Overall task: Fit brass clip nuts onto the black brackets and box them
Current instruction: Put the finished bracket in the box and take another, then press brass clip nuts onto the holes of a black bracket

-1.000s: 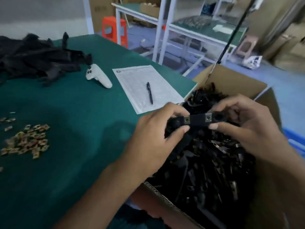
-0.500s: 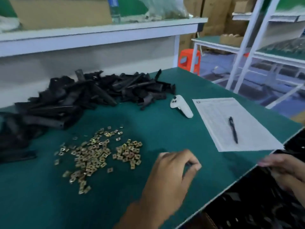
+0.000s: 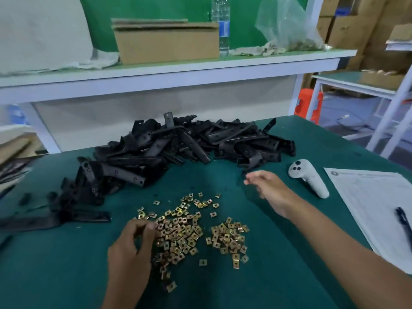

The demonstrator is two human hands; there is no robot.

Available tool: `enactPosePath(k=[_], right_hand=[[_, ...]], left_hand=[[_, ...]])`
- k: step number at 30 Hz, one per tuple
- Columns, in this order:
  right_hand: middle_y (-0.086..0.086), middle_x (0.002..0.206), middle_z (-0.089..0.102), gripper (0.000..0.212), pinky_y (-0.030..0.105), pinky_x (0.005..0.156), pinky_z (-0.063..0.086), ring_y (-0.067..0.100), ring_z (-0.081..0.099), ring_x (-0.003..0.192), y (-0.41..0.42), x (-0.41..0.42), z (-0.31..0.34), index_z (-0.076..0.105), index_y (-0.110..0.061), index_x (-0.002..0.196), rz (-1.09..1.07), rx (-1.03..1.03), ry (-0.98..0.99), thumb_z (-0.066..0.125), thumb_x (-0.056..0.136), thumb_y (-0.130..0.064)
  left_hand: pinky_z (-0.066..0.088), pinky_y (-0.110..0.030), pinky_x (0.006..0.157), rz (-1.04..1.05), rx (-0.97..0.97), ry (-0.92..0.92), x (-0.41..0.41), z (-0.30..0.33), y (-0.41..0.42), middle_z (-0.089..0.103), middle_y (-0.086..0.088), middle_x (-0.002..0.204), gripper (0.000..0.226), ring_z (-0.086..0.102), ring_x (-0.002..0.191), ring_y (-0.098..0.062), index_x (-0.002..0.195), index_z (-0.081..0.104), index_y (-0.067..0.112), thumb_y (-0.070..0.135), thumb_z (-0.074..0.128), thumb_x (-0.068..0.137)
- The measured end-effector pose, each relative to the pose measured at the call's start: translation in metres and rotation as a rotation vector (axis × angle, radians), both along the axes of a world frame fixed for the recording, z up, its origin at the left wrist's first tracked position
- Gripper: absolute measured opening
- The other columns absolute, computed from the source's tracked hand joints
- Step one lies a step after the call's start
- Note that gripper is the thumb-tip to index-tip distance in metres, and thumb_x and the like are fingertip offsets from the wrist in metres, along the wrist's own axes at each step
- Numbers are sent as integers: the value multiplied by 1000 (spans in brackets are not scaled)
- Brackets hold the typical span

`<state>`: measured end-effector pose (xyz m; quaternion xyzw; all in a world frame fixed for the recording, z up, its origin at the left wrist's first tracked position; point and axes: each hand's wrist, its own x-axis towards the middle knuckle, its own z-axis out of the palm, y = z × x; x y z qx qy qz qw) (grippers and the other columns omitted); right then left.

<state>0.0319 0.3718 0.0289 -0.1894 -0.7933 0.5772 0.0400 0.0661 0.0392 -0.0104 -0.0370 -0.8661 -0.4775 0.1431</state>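
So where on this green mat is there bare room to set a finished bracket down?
Bare green mat lies near-left, below the black bracket pile. Another patch sits between the brass clip nuts and the printed sheet, though the right hand crosses it. The centre is crowded; the left hand works there.

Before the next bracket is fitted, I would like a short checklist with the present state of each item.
1. Clip nuts within reach: ok. The brass clip nuts lie loose on the green mat, at the left hand.
2. Nut picked up: cannot tell. The left hand's fingers curl into the pile's edge; a pinched nut is not visible.
3. Right hand free: ok. The right hand hovers over the mat, fingers relaxed, holding nothing.
4. Brackets available: ok. The black brackets are heaped behind the nuts.
5. Bracket in hand: not ok. Neither hand holds one.
6. Box ready: cannot tell. It is out of view.
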Motion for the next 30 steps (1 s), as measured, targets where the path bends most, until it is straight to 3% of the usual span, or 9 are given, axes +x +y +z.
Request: enactPosePath(k=[3, 6, 8, 15, 18, 21, 23, 26, 30], right_hand=[[12, 127, 57, 35, 38, 88, 45, 28, 55, 107, 18, -51, -9, 50, -16, 133, -33, 468, -18, 61, 102, -28], [14, 132, 49, 27, 45, 98, 47, 37, 47, 123, 28, -76, -17, 60, -21, 126, -27, 823, -49, 63, 100, -28], [11, 129, 50, 14, 42, 97, 46, 34, 43, 123, 31, -81, -22, 68, -22, 114, 71, 1000, 5, 62, 101, -23], [-2, 127, 59, 28, 35, 93, 44, 23, 50, 108, 47, -71, -23, 65, -28, 130, 283, 1475, 230, 50, 107, -22], [-1, 114, 64, 21, 36, 84, 44, 23, 53, 99, 36, -59, -11, 70, -19, 119, 131, 1249, 539, 55, 104, -19], [-17, 107, 59, 17, 19, 87, 38, 4, 53, 101, 22, -43, 8, 65, -27, 115, -47, 717, 637, 51, 106, -21], [-26, 94, 59, 19, 12, 80, 40, -8, 55, 88, 6, -30, 23, 62, -35, 106, -112, 246, 618, 49, 107, -21], [-17, 75, 49, 23, 21, 65, 35, 2, 42, 67, -17, -6, 39, 66, -26, 96, 17, -354, 500, 48, 107, -16], [-8, 79, 45, 10, 22, 63, 35, 7, 37, 68, -50, 22, 33, 66, -23, 86, 292, -502, 279, 62, 92, -30]], left_hand=[[49, -26, 62, -21, 30, -9, -1, 0, 3, 67, 33, 85, 19, 62, 78, 7, 86, 63, 36, 48, 50, 94], [49, -28, 58, -20, 46, 6, -2, -1, 3, 69, 29, 80, 21, 64, 72, 3, 86, 64, 34, 50, 50, 91], [50, -28, 59, -15, 59, 12, -3, -1, 2, 70, 27, 77, 18, 65, 71, 2, 86, 64, 33, 44, 53, 93], [50, -28, 65, -18, 79, 7, -4, -1, 3, 70, 25, 76, 20, 65, 74, -1, 85, 63, 35, 49, 50, 91], [49, -25, 63, -11, 63, 19, -4, 0, 2, 69, 27, 75, 18, 65, 74, -1, 85, 62, 36, 48, 50, 92], [50, -27, 64, -10, 62, 16, -2, 0, 4, 69, 27, 76, 21, 65, 71, -8, 85, 62, 35, 51, 49, 92], [50, -27, 65, -7, 57, 20, -1, 1, 4, 70, 28, 77, 20, 65, 71, -6, 86, 62, 35, 49, 50, 93], [47, -27, 61, 7, 44, 59, 0, 2, 4, 69, 28, 77, 15, 63, 66, -2, 84, 61, 37, 42, 55, 97], [49, -37, 80, -22, 34, 151, 4, 2, 7, 65, 25, 96, 18, 60, 91, 1, 100, 59, 47, 63, 60, 89]])
